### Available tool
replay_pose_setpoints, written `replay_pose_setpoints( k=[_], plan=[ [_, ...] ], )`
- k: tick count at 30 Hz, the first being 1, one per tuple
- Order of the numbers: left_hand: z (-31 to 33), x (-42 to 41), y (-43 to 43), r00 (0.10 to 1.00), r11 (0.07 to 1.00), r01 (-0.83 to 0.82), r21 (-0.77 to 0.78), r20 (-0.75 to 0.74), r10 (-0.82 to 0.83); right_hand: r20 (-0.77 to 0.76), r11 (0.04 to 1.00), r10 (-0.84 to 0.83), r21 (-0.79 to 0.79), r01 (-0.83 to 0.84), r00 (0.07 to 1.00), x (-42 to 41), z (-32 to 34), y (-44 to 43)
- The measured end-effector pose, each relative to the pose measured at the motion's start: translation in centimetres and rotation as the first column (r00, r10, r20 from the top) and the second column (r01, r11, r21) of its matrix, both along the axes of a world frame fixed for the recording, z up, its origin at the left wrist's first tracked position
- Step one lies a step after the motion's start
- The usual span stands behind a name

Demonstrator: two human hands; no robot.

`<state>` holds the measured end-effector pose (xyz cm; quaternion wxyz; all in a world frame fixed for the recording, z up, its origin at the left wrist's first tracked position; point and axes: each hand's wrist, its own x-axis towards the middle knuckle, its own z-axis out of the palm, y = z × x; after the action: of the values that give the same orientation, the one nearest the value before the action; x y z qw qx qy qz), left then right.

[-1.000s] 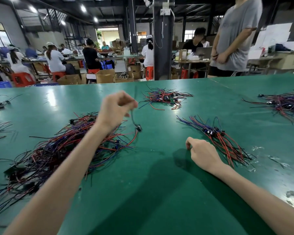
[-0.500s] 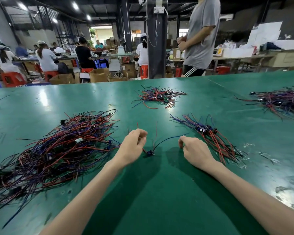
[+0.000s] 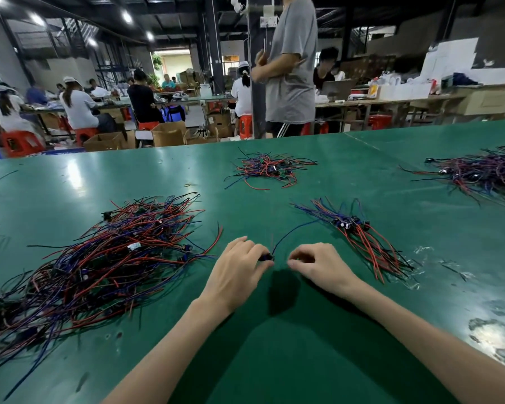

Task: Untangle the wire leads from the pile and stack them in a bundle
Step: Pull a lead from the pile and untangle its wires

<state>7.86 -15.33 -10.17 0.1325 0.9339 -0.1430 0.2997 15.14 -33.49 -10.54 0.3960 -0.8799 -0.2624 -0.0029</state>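
My left hand [image 3: 239, 271] pinches one lead [image 3: 267, 257] by its plug so the wire trails free — right hand [image 3: 318, 266] curled, grip unclear; bundle [image 3: 362, 237] at 2 o'clock.

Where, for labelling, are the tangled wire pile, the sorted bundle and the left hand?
Big tangled red-blue-black wire pile [image 3: 99, 258]: head view, pile's middle.
Small sorted red-blue wire bundle [image 3: 365, 243]: head view, red strands.
Left hand [image 3: 235, 272]: head view, hand's back.

- desk [image 3: 362, 176]: top was smooth, semi-gloss, mirrored lamps; dull worn patches at rt.
- pile [image 3: 105, 258] of leads: smooth plastic sheaths.
- wire lead [image 3: 292, 231] in left hand [image 3: 236, 272]: thin plastic sheath.
- boxes [image 3: 169, 134] were matt cardboard.
- stools [image 3: 21, 141] looked plastic.
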Motion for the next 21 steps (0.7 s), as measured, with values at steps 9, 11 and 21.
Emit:
replay_pose_setpoints(
  k=[9, 11, 21],
  plan=[
    [0.2, -1.1, -1.0, 0.996, 0.995, 0.082, -0.06, -0.035, -0.084, -0.417, 0.811, 0.251, 0.584, 0.045, 0.874, -1.8, 0.6, 1.3],
    [-0.3, -1.0, -1.2, 0.991, 0.984, 0.117, -0.136, -0.056, -0.125, -0.43, 0.797, 0.255, 0.601, 0.064, 0.866, -1.8, 0.5, 1.3],
    [-0.8, -0.1, -1.6, 0.962, 0.759, -0.072, -0.647, -0.245, -0.117, -0.361, 0.72, 0.184, 0.683, 0.125, 0.914, -1.2, 0.2, 1.4]
  ],
)
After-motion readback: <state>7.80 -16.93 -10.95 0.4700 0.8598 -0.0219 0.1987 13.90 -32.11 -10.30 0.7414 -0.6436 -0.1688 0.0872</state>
